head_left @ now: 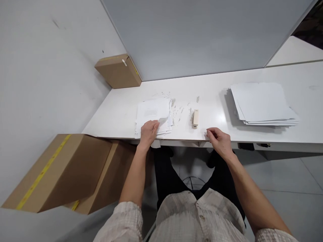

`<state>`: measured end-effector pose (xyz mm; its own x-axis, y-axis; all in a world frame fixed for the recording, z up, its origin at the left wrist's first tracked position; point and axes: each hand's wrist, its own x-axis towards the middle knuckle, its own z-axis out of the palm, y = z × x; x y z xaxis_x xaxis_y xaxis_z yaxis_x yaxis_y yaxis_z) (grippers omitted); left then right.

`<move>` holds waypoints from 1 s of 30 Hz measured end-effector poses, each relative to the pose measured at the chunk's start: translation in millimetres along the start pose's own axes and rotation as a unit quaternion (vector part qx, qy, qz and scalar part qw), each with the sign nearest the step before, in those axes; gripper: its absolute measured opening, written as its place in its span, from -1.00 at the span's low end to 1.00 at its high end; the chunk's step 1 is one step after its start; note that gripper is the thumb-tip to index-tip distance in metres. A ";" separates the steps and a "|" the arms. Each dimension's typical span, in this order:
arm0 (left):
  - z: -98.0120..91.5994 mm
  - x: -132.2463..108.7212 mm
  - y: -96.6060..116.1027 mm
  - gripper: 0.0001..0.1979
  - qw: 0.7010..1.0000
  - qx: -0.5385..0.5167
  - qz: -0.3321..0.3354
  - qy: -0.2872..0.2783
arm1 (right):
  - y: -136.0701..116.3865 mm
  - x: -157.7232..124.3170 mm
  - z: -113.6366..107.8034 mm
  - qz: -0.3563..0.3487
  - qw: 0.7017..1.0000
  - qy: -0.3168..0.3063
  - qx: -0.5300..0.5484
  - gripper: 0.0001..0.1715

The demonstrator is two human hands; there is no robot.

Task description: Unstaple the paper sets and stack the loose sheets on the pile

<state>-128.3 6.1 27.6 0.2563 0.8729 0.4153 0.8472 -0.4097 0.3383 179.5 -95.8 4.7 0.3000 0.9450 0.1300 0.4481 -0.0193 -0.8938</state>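
My left hand is closed at the near edge of a low paper stack, pinching the top sheet, whose near right corner curls up. The sheets lie slightly uneven, and a faint printed block shows on the top one. To the right of this stack lies a small beige stapler, apart from both hands. My right hand hovers by the table's front edge, nearest the stapler, fingers curled in with thumb against them. No object shows between its fingertips.
A taller stack of white paper sits on the right of the white table. Small grey marks or scraps dot the tabletop around the stapler. One cardboard box stands at the back left corner; larger boxes are below left. A grey panel rises behind.
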 end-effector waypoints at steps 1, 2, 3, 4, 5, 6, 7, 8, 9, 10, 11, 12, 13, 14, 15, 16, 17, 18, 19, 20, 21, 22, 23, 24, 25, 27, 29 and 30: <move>-3.1 -1.0 4.2 -0.65 1.000 -0.001 -0.004 0.030 | -2.6 -2.7 0.2 0.003 1.000 0.005 0.010 -0.66; -6.3 -4.0 10.3 -0.65 0.998 0.003 -0.005 0.063 | -5.8 -6.5 1.2 0.011 0.999 0.007 0.029 -0.66; -9.5 -9.4 18.7 -0.67 0.996 0.009 0.003 0.091 | -9.5 -11.6 3.3 0.027 0.998 0.002 0.063 -0.66; -12.3 -17.5 29.3 -0.70 0.994 0.018 0.020 0.109 | -13.6 -17.5 6.6 0.051 0.992 -0.017 0.112 -0.64; -14.7 -27.9 42.0 -0.73 0.992 0.028 0.047 0.110 | -17.8 -23.8 11.1 0.084 0.979 -0.052 0.176 -0.61; -16.6 -40.3 56.3 -0.77 0.992 0.036 0.081 0.091 | -21.8 -30.0 16.6 0.126 0.955 -0.101 0.248 -0.57; -17.9 -53.8 71.6 -0.78 0.989 0.047 0.122 0.063 | -25.5 -35.8 22.9 0.169 0.919 -0.158 0.319 -0.52; -18.7 -67.4 86.7 -0.79 0.986 0.056 0.156 0.034 | -28.6 -40.6 29.5 0.209 0.876 -0.211 0.379 -0.47; -19.3 -79.9 100.5 -0.79 0.982 0.057 0.182 0.002 | -31.1 -44.4 35.9 0.243 0.836 -0.251 0.424 -0.44; -19.8 -90.2 111.8 -0.80 0.976 0.051 0.210 -0.027 | -32.8 -47.2 41.8 0.271 0.805 -0.273 0.451 -0.45; -20.6 -97.3 119.2 -0.79 0.971 0.036 0.231 -0.055 | -33.8 -49.1 46.8 0.293 0.788 -0.277 0.465 -0.49; -21.6 -100.5 121.9 -0.78 0.967 0.015 0.244 -0.076 | -34.3 -50.5 50.6 0.311 0.782 -0.270 0.468 -0.56; -23.1 -99.5 119.3 -0.77 0.965 -0.009 0.247 -0.083 | -34.4 -51.7 53.2 0.327 0.781 -0.257 0.466 -0.63; -24.9 -94.4 111.3 -0.76 0.968 -0.030 0.236 -0.075 | -34.3 -53.1 54.6 0.342 0.781 -0.245 0.461 -0.68; -26.9 -85.9 98.5 -0.76 0.974 -0.044 0.215 -0.055 | -34.0 -54.8 54.7 0.354 0.781 -0.239 0.456 -0.72; -28.9 -74.8 82.0 -0.78 0.982 -0.045 0.182 -0.017 | -33.7 -57.1 53.9 0.362 0.780 -0.236 0.453 -0.74; -30.6 -62.2 63.3 -0.80 0.990 -0.028 0.137 0.021 | -33.5 -60.0 52.4 0.369 0.778 -0.236 0.450 -0.74; -31.7 -49.3 43.9 -0.80 0.993 0.003 0.106 0.044 | -33.2 -63.4 50.4 0.375 0.776 -0.237 0.448 -0.75; -31.9 -37.2 25.6 -0.78 0.994 0.037 0.089 0.054 | -32.9 -67.2 48.1 0.379 0.774 -0.239 0.447 -0.75; -31.3 -26.5 9.4 -0.76 0.993 0.057 0.097 0.024 | -32.5 -71.0 45.7 0.382 0.771 -0.241 0.449 -0.76; -29.9 -17.9 -3.5 -0.74 0.992 0.062 0.108 -0.014 | -31.8 -74.7 43.3 0.385 0.768 -0.242 0.451 -0.76; -27.8 -11.4 -12.8 -0.73 0.990 0.062 0.122 -0.043 | -31.0 -78.1 41.1 0.386 0.765 -0.244 0.455 -0.77; -25.4 -6.9 -18.6 -0.73 0.987 0.055 0.136 -0.071 | -29.9 -81.1 38.9 0.386 0.762 -0.245 0.458 -0.76; -22.8 -4.2 -21.3 -0.73 0.984 0.045 0.145 -0.090 | -28.7 -83.5 37.0 0.386 0.760 -0.246 0.462 -0.76; -20.1 -2.5 -21.6 -0.75 0.983 0.035 0.150 -0.101 | -27.5 -85.5 35.2 0.385 0.759 -0.246 0.464 -0.75; -15.3 -0.7 -18.3 -0.80 0.983 0.031 0.142 -0.112 | -25.3 -88.0 32.6 0.386 0.757 -0.245 0.466 -0.74; -11.8 1.2 -13.9 -0.80 0.985 0.044 0.122 -0.114 | -24.5 -89.3 31.5 0.388 0.754 -0.243 0.471 -0.73; -10.8 1.9 -11.8 -0.78 0.986 0.055 0.112 -0.111 | -24.8 -89.7 31.5 0.389 0.752 -0.241 0.475 -0.73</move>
<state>-142.9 9.8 33.6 0.5281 0.8052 0.2699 0.8001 -0.5782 0.1595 115.0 -169.7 1.6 -0.2822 0.7816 -0.5564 -0.5773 -0.6015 -0.5522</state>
